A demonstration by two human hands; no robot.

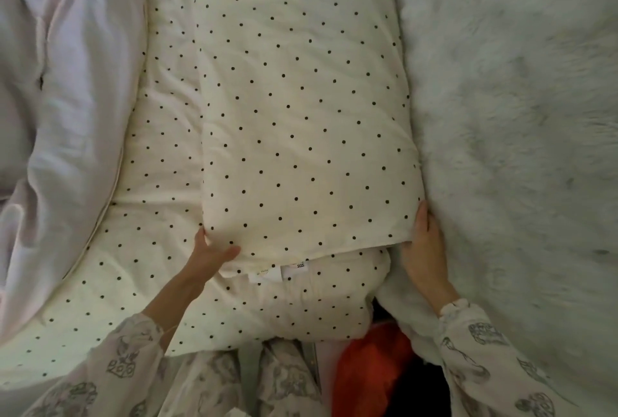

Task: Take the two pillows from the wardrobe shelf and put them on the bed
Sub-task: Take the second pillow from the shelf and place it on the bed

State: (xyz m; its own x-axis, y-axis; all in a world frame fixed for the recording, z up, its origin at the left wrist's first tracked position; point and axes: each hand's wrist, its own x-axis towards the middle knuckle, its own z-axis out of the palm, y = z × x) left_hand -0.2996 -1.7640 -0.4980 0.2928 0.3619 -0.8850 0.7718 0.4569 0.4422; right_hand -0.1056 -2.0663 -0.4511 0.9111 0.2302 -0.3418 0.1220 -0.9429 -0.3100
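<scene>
A home bedroom: a bed (pixel 140 283) under a cream, black-dotted sheet carries a matching dotted pillow (pixel 301 109), a rumpled white duvet (pixel 67 82) and a fluffy white fur throw (pixel 518 99); the sleeves (pixel 495 356) are printed pyjamas.

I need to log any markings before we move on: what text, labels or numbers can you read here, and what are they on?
"SGS": on a white tag at the near edge of the dotted pillow.
A second white tag to its left carries print too small and blurred to read.
Nothing else legible.
</scene>
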